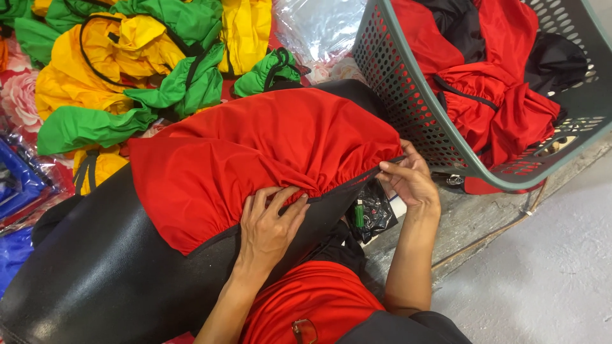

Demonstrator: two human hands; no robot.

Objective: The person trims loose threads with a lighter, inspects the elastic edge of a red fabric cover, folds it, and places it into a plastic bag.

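A red fabric cover (pixel 255 146) with a dark elastic hem is stretched over a long black padded seat (pixel 95 267) that lies across my lap. My left hand (pixel 271 226) rests flat on the gathered red fabric near the hem, fingers spread. My right hand (pixel 408 178) pinches the hem of the red cover at the seat's right end, beside the basket.
A grey plastic basket (pixel 408 108) holds more red and black covers (pixel 491 95) at the right. Yellow and green covers (pixel 127 64) are piled at the top left. Clear plastic wrap (pixel 319 25) lies behind, blue packets (pixel 19 185) at left. A small black bag (pixel 373 213) sits by my knee.
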